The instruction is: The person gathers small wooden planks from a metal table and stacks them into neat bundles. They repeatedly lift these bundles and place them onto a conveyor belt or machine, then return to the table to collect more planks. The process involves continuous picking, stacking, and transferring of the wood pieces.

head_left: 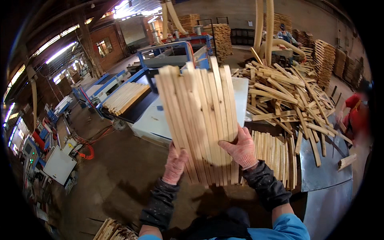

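Note:
Between my two hands I hold a bundle of wooden strips [200, 120], side by side and tilted up in front of me, their far ends uneven. My left hand [175, 163], in a pale pinkish work glove, grips the bundle's left edge low down. On the right edge, my right hand [241, 149] clamps the strips, thumb lying across the front face; its other fingers are hidden behind the wood. Beyond the bundle is a white machine table [154, 120], partly covered by it. To the right of my right hand lies a row of similar strips [276, 154].
A tangled heap of wood pieces [280, 88] rises at right, beside a metal-topped table [326, 164]. More strips [126, 97] lie on a blue-framed machine [172, 54]. A person in red [356, 112] stands far right, another person [285, 36] works behind. Wood pieces [114, 230] lie lower left.

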`<state>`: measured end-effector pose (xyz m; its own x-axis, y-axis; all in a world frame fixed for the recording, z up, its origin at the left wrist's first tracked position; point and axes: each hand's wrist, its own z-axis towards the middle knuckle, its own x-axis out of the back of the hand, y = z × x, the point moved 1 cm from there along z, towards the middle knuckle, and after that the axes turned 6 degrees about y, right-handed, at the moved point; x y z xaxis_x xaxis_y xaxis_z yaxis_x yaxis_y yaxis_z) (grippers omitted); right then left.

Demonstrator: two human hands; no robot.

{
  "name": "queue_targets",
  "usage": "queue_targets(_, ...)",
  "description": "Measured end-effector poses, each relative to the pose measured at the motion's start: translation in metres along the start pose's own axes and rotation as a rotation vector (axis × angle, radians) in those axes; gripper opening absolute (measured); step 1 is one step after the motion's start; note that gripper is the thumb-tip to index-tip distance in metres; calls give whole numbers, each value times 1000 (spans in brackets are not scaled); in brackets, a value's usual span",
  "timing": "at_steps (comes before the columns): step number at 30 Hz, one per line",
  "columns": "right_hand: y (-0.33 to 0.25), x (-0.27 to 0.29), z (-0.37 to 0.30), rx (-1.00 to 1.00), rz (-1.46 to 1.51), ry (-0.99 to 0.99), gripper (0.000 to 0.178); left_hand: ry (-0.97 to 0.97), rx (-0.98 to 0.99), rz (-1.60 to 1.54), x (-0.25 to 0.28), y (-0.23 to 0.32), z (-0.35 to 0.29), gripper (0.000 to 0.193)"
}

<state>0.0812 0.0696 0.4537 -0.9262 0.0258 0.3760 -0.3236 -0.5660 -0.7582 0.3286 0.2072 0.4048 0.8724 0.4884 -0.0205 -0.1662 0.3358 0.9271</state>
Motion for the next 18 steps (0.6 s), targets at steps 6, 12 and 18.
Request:
queue_targets(6,-24,-132,58,310,19,153,106,10,208,-321,124,-18,88,124)
queue_targets(12,40,-257,95,497,63,201,101,-5,238,-1078,184,-82,151,83)
queue_targets(18,148,-393,116,-365,906,-70,87,-87,409,-808,209,-160,219,83)
